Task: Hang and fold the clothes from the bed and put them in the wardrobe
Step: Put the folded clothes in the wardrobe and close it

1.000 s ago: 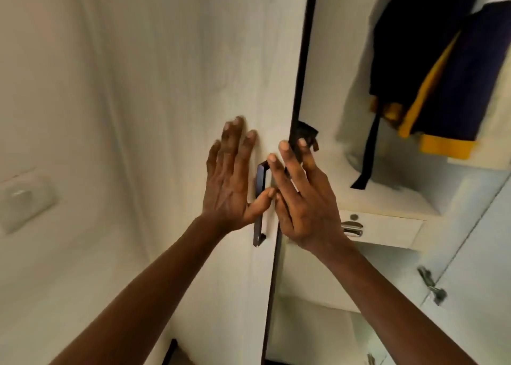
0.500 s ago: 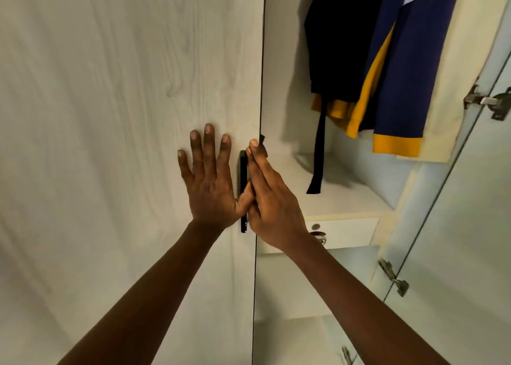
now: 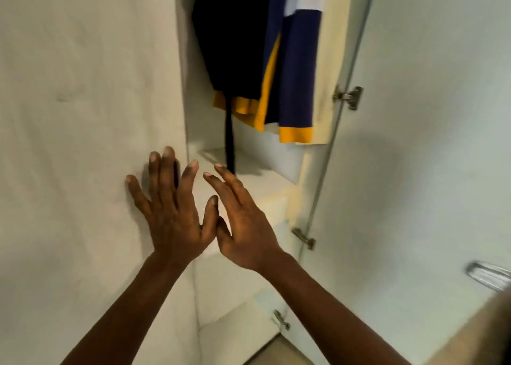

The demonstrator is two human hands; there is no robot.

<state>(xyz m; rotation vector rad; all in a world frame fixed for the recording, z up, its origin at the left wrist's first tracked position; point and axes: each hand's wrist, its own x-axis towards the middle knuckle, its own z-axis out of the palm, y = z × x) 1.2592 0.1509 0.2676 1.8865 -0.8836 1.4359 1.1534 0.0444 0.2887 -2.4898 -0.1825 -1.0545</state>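
Clothes (image 3: 296, 69) hang inside wardrobe (image 3: 199, 102): black piece left, navy-and-yellow right, dark strap (image 3: 229, 143) dangling to shelf (image 3: 265, 185). Left hand (image 3: 171, 212) flat against left door (image 3: 88, 116) near its edge, fingers straight, spread. Right hand (image 3: 243, 226) just beside, thumbs meeting, fingers straight, slightly apart, holding nothing. Right door (image 3: 428, 143) stands open, hinge (image 3: 348, 96) showing

White wardrobe shelf (image 3: 266, 183), black strap (image 3: 229, 138) — dangling over it
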